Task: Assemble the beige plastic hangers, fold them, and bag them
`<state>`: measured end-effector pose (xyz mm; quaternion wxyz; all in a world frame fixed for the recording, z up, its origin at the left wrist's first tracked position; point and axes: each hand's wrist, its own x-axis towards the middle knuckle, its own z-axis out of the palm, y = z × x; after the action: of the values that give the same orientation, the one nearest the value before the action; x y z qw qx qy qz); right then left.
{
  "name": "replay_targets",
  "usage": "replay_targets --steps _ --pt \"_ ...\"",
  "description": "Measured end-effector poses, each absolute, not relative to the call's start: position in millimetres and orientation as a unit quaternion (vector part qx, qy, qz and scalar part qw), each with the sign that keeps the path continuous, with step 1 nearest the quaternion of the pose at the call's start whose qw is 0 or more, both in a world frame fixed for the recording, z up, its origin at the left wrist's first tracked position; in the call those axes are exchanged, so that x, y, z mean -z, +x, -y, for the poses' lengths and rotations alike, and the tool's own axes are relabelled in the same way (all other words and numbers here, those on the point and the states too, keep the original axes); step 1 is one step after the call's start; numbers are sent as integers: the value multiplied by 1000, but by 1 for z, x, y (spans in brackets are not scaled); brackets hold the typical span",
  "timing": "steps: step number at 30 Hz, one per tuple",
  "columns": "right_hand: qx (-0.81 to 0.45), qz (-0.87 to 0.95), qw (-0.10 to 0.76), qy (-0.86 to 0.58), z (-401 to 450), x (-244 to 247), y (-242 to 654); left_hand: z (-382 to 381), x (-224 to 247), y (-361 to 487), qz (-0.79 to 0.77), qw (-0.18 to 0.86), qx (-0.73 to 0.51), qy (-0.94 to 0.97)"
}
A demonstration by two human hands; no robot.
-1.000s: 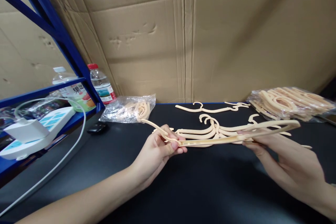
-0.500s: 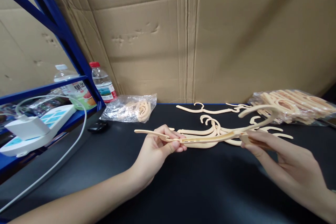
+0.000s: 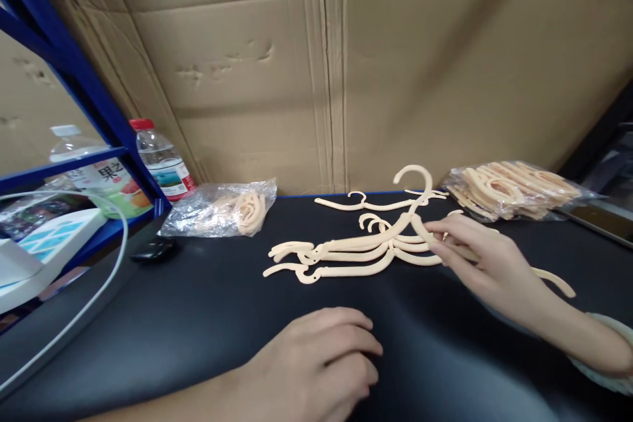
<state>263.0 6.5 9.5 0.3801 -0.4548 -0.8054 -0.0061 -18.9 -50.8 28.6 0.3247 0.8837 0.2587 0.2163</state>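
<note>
Several beige plastic hangers lie overlapping on the black table [image 3: 198,336]. My right hand [image 3: 475,257] pinches the right arm of the top hanger [image 3: 368,234], whose hook stands up above the others. Beneath and in front of it, another hanger [image 3: 353,271] rests with its left end folded. My left hand [image 3: 326,356] is near the table's front, fingers loosely curled and slightly apart, holding nothing. Behind the pile lies a separate hanger [image 3: 341,205]. My right hand hides part of the hangers' right ends.
A clear bag of hanger parts [image 3: 222,208] lies at the back left, and a fuller bag [image 3: 514,188] at the back right. On the left are a black mouse [image 3: 153,250], a white cable, a power strip [image 3: 49,250] and two bottles. Cardboard [image 3: 247,79] stands behind.
My left hand has let go of the hanger and moved down toward the front. The hanger has been lowered onto the pile, with my right hand still on it. The view has shifted right.
</note>
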Motion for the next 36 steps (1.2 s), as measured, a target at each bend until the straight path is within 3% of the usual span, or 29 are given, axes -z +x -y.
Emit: replay_targets --steps 9,21,36 --pt "-66 856 275 -433 -3 -9 263 50 -25 -19 -275 154 -232 920" --pt "-91 857 212 -461 -6 -8 261 50 -26 -22 -308 30 -96 946" --pt "-72 844 249 -470 -24 1 268 34 -17 -28 -329 30 -113 937"
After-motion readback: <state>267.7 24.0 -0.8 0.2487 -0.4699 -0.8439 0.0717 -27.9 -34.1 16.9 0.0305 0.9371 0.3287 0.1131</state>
